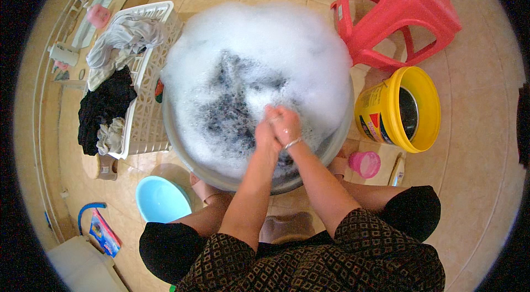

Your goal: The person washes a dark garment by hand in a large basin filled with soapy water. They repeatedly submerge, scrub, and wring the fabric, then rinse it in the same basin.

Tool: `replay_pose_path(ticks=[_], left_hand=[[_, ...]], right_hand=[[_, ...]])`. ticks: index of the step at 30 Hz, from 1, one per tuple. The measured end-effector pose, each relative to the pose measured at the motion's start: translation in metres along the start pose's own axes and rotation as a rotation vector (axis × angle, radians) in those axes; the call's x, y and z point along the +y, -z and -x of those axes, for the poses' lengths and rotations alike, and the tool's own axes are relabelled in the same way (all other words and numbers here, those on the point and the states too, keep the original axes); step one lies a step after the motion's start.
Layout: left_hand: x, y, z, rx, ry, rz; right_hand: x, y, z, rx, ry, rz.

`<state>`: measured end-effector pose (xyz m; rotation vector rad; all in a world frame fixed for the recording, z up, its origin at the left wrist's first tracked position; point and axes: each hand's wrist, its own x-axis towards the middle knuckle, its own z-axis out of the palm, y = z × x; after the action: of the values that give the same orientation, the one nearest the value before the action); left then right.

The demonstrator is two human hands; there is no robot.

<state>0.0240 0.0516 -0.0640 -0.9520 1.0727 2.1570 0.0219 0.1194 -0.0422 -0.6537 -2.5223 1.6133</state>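
Observation:
A large round tub (350, 126) stands between my knees, heaped with white suds (256, 27). Dark wet fabric (225, 114) shows through the thinner foam in its middle. Over the near right part of the tub, my left hand (266, 136) and my right hand (288, 126) are pressed together, fingers curled. Foam clings to my right hand, and a bracelet (292, 143) circles that wrist. Whether any cloth is squeezed between my palms is hidden.
Left of the tub, a white plastic basket (151, 101) carries grey, white and black clothes. A light-blue basin (163, 198) sits near my left knee. To the right are a red plastic stool (397, 6), a yellow bucket (379, 105) and a pink cup (365, 164).

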Motion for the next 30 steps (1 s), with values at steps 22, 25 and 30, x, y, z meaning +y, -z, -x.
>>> replay_pose_path(ticks=[22,25,30], left_hand=[[0.001,0.05,-0.033,0.011,0.015,0.155],[-0.017,0.033,-0.042,-0.068,-0.14,0.072],[-0.003,0.004,-0.009,0.104,0.008,0.015]], right_hand=[[-0.009,-0.03,0.024,-0.132,0.048,-0.016],[0.01,-0.022,0.006,-0.019,0.073,0.117],[0.003,-0.027,0.016,-0.05,-0.041,0.206]])
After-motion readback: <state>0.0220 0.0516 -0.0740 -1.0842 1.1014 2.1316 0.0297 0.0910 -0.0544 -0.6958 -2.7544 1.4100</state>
